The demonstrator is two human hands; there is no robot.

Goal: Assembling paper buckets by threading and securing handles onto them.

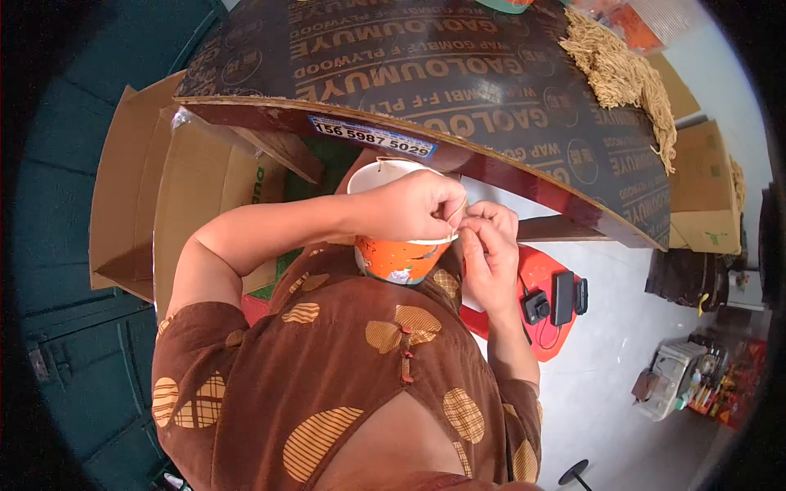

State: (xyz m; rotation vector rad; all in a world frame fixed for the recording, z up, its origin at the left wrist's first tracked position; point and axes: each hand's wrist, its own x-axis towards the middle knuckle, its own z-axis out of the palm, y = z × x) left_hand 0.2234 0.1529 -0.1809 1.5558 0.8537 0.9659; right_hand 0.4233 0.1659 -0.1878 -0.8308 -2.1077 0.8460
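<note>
An orange patterned paper bucket (pixel 399 258) with a white inside stands upright close against my body, below the front edge of the board. My left hand (pixel 413 204) reaches across its mouth, closed, with thumb and fingertips pinched at the right rim. There a thin tan cord (pixel 463 208) shows between the fingers. On the outer side of the same rim, my right hand (pixel 490 250) is closed too, its fingertips meeting the left ones at the cord. Another bit of cord (pixel 388 159) shows at the far rim. The fingertips partly hide where the cord meets the bucket.
A dark printed plywood board (pixel 377 69) lies just beyond the bucket, with a bundle of tan cords (pixel 618 74) at its right. Open cardboard boxes (pixel 196 192) stand at left. A red stool (pixel 536 340) holding small black devices (pixel 562 299) is at right.
</note>
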